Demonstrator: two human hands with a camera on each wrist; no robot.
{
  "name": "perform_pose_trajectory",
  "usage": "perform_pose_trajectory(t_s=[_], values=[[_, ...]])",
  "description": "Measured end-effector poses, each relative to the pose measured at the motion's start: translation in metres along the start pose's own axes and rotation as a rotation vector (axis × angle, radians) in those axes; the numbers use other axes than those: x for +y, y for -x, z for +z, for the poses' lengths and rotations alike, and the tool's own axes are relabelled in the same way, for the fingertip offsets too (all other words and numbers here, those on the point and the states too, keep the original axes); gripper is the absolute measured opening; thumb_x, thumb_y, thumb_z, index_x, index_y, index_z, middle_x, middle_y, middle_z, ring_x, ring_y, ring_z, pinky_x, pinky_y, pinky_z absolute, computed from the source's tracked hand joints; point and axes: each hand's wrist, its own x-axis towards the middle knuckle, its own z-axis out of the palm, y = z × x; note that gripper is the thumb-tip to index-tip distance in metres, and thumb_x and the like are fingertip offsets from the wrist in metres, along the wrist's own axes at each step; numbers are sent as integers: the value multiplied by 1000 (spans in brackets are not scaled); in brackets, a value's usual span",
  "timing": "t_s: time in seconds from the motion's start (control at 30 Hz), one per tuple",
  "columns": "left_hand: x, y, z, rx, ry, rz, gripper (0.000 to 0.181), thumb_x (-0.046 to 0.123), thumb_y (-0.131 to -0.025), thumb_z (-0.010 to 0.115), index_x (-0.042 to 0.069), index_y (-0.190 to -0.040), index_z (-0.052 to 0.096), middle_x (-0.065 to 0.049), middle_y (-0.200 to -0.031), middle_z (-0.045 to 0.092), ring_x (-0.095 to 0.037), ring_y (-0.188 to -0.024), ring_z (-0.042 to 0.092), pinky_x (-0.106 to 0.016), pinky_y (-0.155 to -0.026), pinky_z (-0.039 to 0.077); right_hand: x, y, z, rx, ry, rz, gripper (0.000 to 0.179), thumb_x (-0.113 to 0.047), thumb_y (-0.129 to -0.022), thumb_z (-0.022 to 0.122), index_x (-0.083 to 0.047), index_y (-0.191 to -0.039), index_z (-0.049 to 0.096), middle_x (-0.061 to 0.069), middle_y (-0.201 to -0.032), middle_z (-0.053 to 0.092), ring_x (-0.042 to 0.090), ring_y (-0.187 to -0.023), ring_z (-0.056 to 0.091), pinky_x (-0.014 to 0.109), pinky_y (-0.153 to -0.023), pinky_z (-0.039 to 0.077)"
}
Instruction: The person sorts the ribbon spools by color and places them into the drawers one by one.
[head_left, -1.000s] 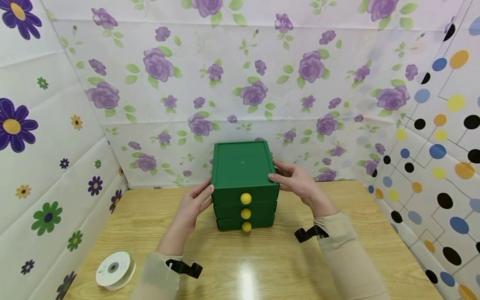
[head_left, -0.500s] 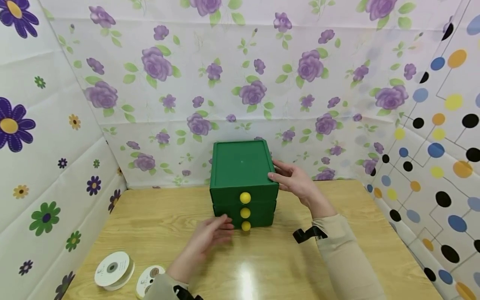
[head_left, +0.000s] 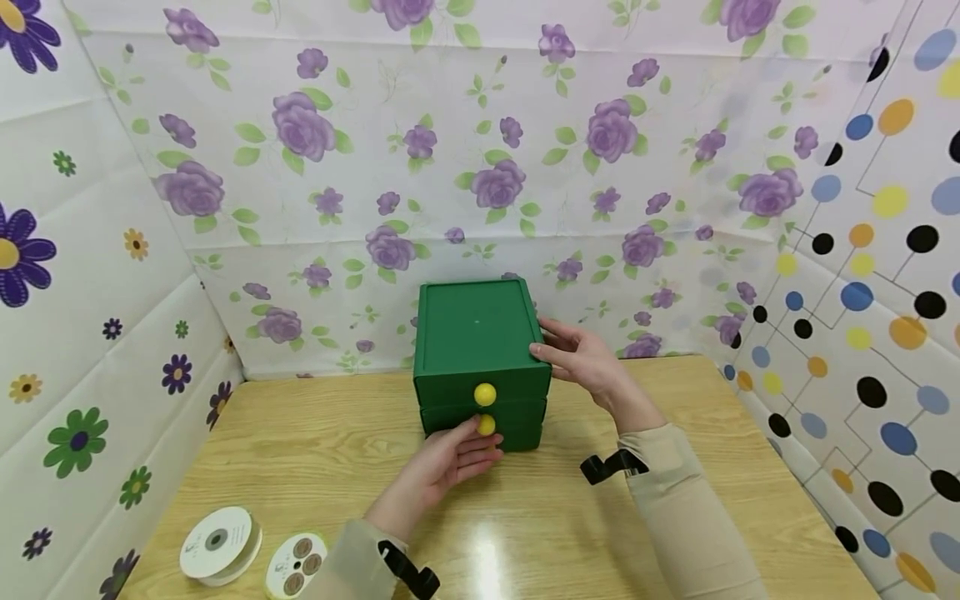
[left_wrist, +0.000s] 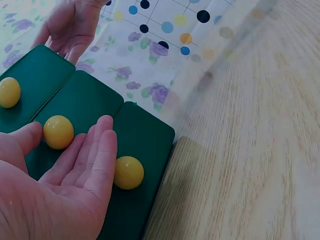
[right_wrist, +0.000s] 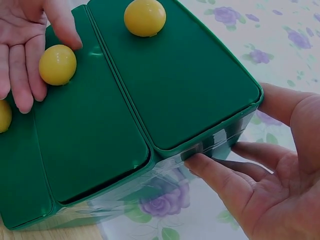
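White glare on the tabletop (head_left: 570, 533), dimmer wrist views

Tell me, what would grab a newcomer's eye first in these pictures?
Probably the green drawer box toward the back of the table, with three round yellow knobs down its front. The left hand has its thumb and fingers on either side of the middle knob, while the right hand touches the box's right side. Behind, large purple flowers cover the backdrop.
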Motion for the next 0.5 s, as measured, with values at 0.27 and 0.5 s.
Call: perform_pose_trajectory(t_s=[0.27,0.5], values=[[-1,2,4,35,-15,19,56,42,-97,65,-4,-130,59,-21,-126,64,-33,-116,63,-43,-102,47,-2,2,2,-3,1,0,78,-41,-90,74,-26,-156,34,9,-159,33,28,-142,38,48,-106,43],[-7,14,8,13,-55,-15,59,47,-95,66,-2,-128,61,-20,-125,65,-33,-116,63,-42,-100,49,-1,2,1,-6,9,-3,79,-43,-90,74,-27,-156,34,9,-158,34,28,-140,40,49,-107,42]])
